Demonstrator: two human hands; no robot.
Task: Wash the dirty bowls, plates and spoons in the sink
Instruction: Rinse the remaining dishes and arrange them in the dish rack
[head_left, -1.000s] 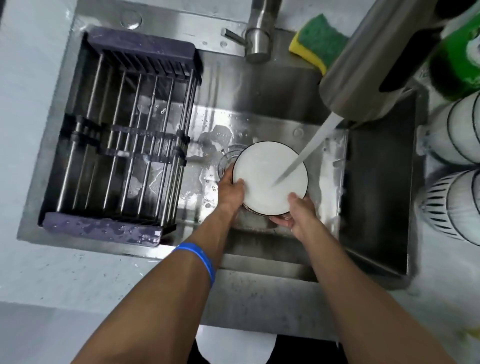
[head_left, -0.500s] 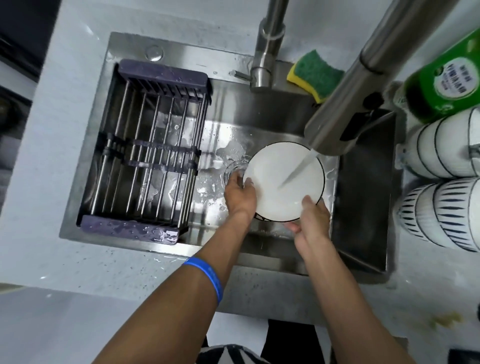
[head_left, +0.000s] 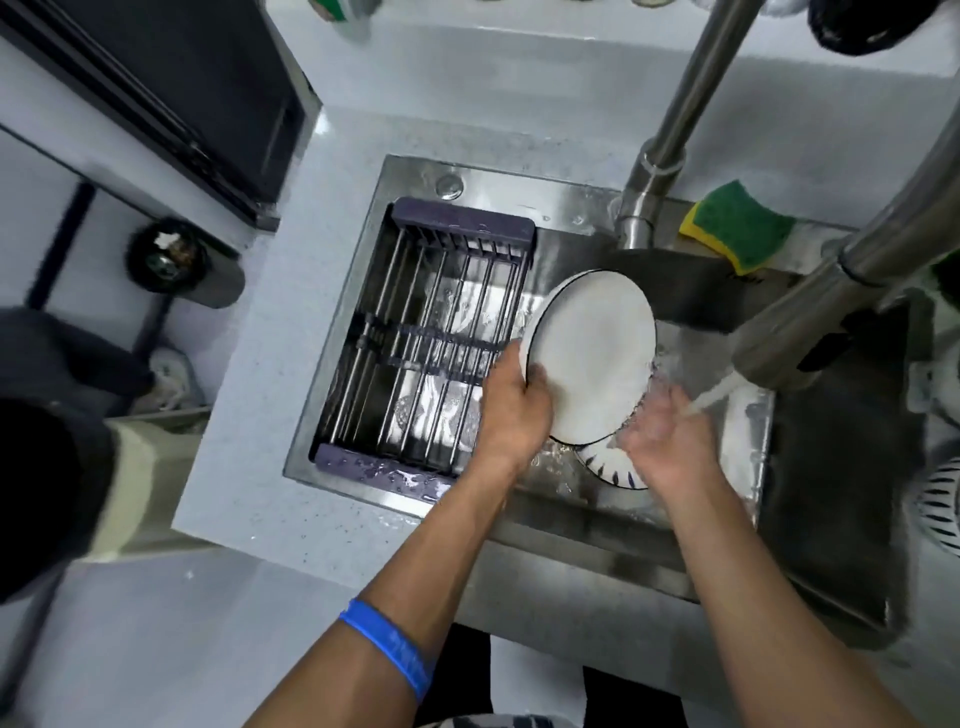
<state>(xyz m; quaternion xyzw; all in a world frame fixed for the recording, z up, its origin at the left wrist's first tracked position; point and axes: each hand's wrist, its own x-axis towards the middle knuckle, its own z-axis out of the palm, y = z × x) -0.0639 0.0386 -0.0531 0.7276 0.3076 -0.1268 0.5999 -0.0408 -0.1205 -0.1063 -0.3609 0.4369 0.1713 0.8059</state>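
Observation:
A white plate with a dark rim (head_left: 592, 353) is tilted up over the steel sink (head_left: 597, 244). My left hand (head_left: 511, 410) grips its lower left edge, thumb on the face. To the plate's right, my right hand (head_left: 662, 434) is off the plate, palm up with relaxed fingers under the running water stream (head_left: 719, 395). A second dish with blue stripes (head_left: 605, 465) lies in the sink beneath the plate, partly hidden by both hands.
A dark drying rack (head_left: 441, 332) spans the sink's left half. The faucet spout (head_left: 810, 306) hangs over the right side. A green-yellow sponge (head_left: 737, 226) lies on the back ledge. A striped bowl (head_left: 940, 504) sits at the right edge.
The plate lifted and tilted leftward toward the rack, held by my left hand alone. My right hand let go of it and moved under the water. The camera view shifted left.

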